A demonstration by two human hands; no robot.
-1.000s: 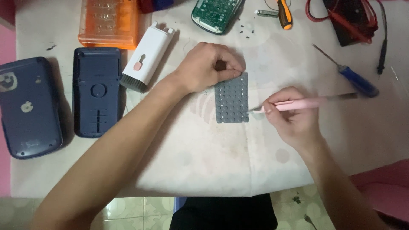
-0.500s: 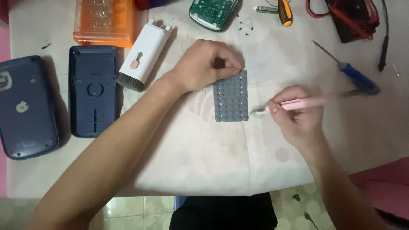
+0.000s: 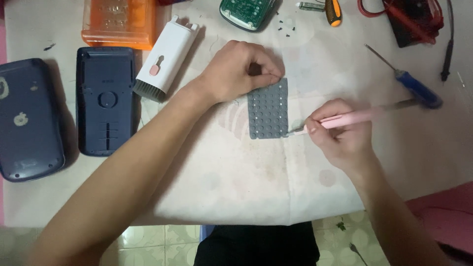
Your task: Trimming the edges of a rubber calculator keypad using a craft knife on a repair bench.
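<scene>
Grey rubber, studded with neat rows of small round bumps, made up the rectangular keypad mat (image 3: 268, 109) that lay flat on the stained white cloth (image 3: 236, 182) near the middle of the table. The left hand (image 3: 241, 71) pressed down on the mat's far left corner, fingers curled together on its edge. The right hand (image 3: 342, 135) was closed around a slim pink pen-shaped tool (image 3: 352, 118), whose tip met the mat's near right corner. To the left lay a white cleaning brush block with dark bristles (image 3: 165, 59), a dark blue plastic back shell (image 3: 105, 100) and a dark blue plastic cover (image 3: 27, 120); a blue-handled screwdriver (image 3: 416, 88) rested far right. Compared with the earlier frame, both hands and the mat had kept almost the same positions, the pink tool's tip sitting marginally lower along the right edge.
</scene>
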